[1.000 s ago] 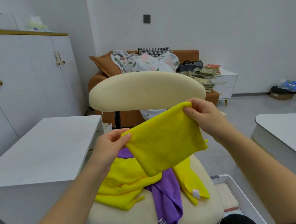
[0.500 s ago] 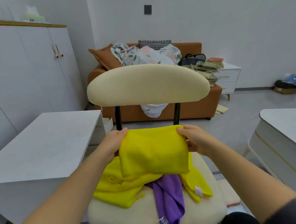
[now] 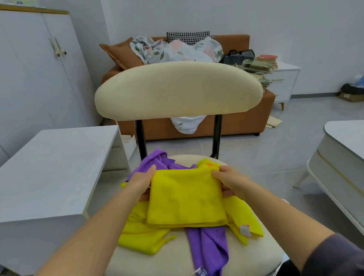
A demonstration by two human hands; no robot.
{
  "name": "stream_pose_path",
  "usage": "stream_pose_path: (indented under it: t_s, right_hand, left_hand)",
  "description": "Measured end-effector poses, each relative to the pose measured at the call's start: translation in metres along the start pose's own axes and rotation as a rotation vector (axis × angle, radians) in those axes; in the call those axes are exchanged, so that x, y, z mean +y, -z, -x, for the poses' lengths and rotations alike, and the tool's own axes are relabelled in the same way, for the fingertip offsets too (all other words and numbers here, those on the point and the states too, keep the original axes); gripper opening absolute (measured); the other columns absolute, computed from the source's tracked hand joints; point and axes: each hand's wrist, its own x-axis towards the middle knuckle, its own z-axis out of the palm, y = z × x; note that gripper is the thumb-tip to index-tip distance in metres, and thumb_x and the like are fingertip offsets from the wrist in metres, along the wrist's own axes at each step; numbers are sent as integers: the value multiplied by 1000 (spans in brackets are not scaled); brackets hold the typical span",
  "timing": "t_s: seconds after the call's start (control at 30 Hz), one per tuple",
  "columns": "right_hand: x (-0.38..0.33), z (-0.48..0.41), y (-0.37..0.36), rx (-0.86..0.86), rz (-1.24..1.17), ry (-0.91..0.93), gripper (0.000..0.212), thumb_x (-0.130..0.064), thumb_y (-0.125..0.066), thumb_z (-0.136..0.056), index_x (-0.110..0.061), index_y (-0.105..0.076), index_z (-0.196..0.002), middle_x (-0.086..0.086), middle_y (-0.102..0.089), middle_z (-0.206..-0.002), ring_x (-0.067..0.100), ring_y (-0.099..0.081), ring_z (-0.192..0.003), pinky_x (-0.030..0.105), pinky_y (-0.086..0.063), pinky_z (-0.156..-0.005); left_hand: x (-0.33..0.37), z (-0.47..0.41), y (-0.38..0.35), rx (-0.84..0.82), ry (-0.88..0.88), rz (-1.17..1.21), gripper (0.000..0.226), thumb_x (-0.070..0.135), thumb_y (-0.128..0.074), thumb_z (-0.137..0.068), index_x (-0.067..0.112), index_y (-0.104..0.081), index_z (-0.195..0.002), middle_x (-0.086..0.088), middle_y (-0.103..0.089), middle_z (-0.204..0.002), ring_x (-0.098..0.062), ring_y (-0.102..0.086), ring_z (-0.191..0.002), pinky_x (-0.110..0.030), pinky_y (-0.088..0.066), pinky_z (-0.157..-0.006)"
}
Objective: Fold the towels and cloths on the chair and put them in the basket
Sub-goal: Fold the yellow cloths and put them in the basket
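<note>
Our left hand (image 3: 142,184) gripped folded yellow cloth (image 3: 185,198) at its 9 o'clock edge, thumb on top, fingers tucked beneath. Our right hand (image 3: 229,181) pinched same cloth at 3 o'clock edge near far corner, thumb on top. Folded yellow cloth lay flat atop pile at centre of chair seat (image 3: 160,266). Beneath it: loose yellow cloth (image 3: 140,235) spilling toward 7 o'clock, purple cloth (image 3: 208,250) trailing to 6 o'clock over seat front, other end bunched at 11 o'clock. Yellow flap with white tag (image 3: 244,230) at 4 o'clock. Sofa (image 3: 240,123) at 12 o'clock, behind backrest (image 3: 177,90).
</note>
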Motion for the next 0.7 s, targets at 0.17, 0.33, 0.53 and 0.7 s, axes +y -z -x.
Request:
stream_pose_path:
  t_s: [0.17,0.33,0.53,0.7]
  right_hand:
    - [6,2,5,14,-73,78,17,-33,-47,-98,-20,-54,-107,7,-55,-102,22,-57,-88,31,-53,-64]
    - [15,5,3,-31,-181,-30,48,-37,-57,-92,-7,-50,-129,18,-55,-122,30,-58,-107,38,-54,-82]
    - [-14,34,0,231,-165,357,15,-18,-57,-92,-5,-63,-93,18,-59,-89,26,-60,-83,42,-59,-67]
    - [-36,82,-6,187,-175,616,10,-20,-60,-91,-16,-69,-91,8,-69,-85,20,-66,-79,37,-59,-59]
  left_hand:
    - [-13,-8,7,-235,-22,113,53,43,-58,-90,12,-48,-132,-10,-56,-129,-29,-56,-112,-41,-47,-91]
    - [-19,2,4,-124,-174,-192,33,18,-65,-88,9,-54,-118,-8,-61,-113,-22,-58,-98,-32,-50,-77]
    - [14,63,-16,159,-706,-286,24,15,-64,-85,20,-48,-101,8,-54,-91,-9,-53,-83,-18,-39,-68]
    - [22,117,-36,184,-1019,-235,23,18,-68,-81,28,-50,-91,14,-54,-77,-2,-49,-64,-8,-39,-57]
